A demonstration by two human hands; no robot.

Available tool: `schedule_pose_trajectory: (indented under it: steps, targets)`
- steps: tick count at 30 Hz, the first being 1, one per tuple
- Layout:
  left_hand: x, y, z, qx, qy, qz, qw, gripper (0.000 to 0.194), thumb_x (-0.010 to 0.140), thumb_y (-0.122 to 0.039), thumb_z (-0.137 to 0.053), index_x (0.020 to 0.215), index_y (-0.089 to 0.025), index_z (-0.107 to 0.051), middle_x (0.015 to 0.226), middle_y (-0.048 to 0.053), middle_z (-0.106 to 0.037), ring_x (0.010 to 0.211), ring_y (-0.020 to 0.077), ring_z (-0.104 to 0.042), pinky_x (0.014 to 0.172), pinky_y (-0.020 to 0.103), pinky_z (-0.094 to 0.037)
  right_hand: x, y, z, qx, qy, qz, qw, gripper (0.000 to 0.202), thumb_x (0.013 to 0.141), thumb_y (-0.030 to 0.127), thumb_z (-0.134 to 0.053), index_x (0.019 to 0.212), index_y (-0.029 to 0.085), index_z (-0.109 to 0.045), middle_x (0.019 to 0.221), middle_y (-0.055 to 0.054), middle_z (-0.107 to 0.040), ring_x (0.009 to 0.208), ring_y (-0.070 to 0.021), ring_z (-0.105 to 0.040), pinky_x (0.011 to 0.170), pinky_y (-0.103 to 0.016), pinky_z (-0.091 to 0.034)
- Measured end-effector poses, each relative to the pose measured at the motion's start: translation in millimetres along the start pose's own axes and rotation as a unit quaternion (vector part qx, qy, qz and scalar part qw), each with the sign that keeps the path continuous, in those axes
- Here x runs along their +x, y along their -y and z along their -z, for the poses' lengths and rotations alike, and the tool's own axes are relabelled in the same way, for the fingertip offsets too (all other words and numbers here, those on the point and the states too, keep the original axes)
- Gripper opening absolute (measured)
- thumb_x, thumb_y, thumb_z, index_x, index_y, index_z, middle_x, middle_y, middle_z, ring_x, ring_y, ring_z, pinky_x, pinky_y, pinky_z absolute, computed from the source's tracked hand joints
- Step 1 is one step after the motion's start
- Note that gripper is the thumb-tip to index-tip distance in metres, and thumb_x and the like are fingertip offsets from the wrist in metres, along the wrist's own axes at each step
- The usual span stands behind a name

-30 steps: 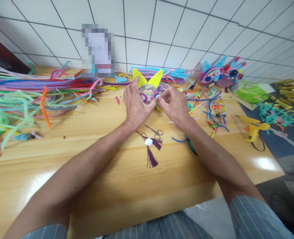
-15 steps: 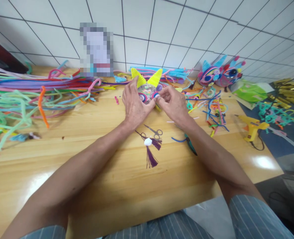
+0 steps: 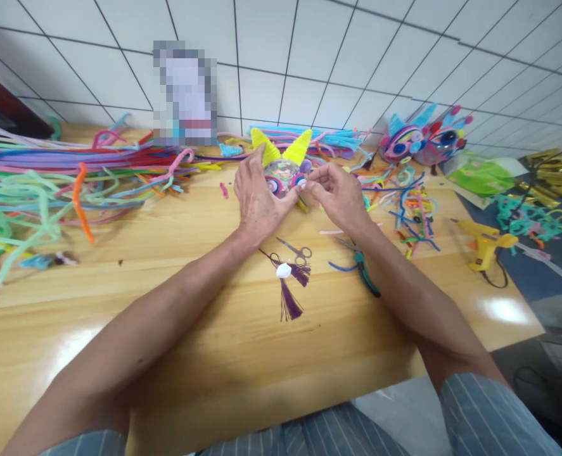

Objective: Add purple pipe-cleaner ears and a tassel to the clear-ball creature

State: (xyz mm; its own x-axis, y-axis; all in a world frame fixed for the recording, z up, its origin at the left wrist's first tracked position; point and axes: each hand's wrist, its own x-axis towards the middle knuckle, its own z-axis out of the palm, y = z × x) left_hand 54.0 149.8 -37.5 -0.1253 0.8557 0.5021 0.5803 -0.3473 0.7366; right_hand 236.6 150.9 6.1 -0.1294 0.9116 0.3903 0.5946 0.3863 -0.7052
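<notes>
A clear round ornament [image 3: 283, 170] with two yellow pointed ears [image 3: 298, 147] and pink-and-blue ringed eyes is at the back middle of the table. My left hand [image 3: 260, 199] grips it from the left, thumb by the right-hand eye. My right hand [image 3: 338, 195] is just to its right, thumb and fingertips pinched close together; anything between them is too small to make out. Nearer me lie small scissors [image 3: 300, 253] and a dark purple tassel [image 3: 290, 301] with a white piece [image 3: 283, 271].
Pipe cleaners [image 3: 38, 196] are heaped at left. Green-handled pliers [image 3: 367, 275] lie by my right forearm. A yellow glue gun [image 3: 485, 244] is at the right edge. Two finished-looking ornaments [image 3: 399, 142] stand at the back right against the tiled wall [image 3: 357, 69].
My right hand has drawn slightly to the right, away from the ornament, and more of the pliers shows. My left hand stays on the ornament.
</notes>
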Motion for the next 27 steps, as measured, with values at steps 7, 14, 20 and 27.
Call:
schedule_pose_trajectory:
  steps: [7, 14, 20, 27]
  targets:
    - [-0.2, 0.0, 0.2, 0.006, -0.008, -0.005, 1.0, 0.095, 0.077, -0.075, -0.081, 0.151, -0.027, -0.046, 0.156, 0.019, -0.054, 0.149, 0.0411, -0.046, 0.128, 0.062, -0.031, -0.3, 0.1, -4.4, -0.008, 0.009, -0.006, 1.0, 0.008, 0.087, 0.025, -0.071, 0.086, 0.023, -0.064, 0.082, 0.001, -0.075, 0.069, -0.0161, -0.067, 0.068, -0.03, -0.056]
    - [-0.8, -0.6, 0.5, 0.006, -0.012, -0.005, 1.0, 0.096, 0.077, -0.073, -0.082, 0.153, -0.027, -0.045, 0.157, 0.019, -0.053, 0.149, 0.0417, -0.047, 0.128, 0.063, -0.032, -2.8, -4.0, -5.6, -0.019, -0.008, 0.012, 1.0, 0.015, 0.089, 0.034, -0.073, 0.093, 0.025, -0.063, 0.086, 0.001, -0.075, 0.072, -0.0162, -0.068, 0.068, -0.03, -0.058]
    - [-0.1, -1.4, 1.2, -0.01, 0.003, 0.005, 1.0, 0.098, 0.076, -0.074, -0.082, 0.154, -0.028, -0.044, 0.156, 0.019, -0.053, 0.151, 0.0428, -0.043, 0.129, 0.063, -0.03, -7.3, -2.5, -4.2, -0.084, -0.027, 0.058, 0.994, 0.011, 0.093, 0.035, -0.071, 0.091, 0.026, -0.065, 0.086, 0.0, -0.075, 0.069, -0.0164, -0.065, 0.068, -0.032, -0.057]
    - [-0.5, -1.6, 0.5, 0.01, -0.02, -0.007, 1.0, 0.097, 0.076, -0.076, -0.083, 0.152, -0.029, -0.044, 0.154, 0.017, -0.055, 0.147, 0.0408, -0.049, 0.126, 0.063, -0.036, -6.5, -3.3, -5.7, -0.123, -0.022, 0.064, 0.99, 0.004, 0.09, 0.027, -0.069, 0.088, 0.025, -0.066, 0.091, -0.002, -0.076, 0.071, -0.0183, -0.066, 0.073, -0.035, -0.059]
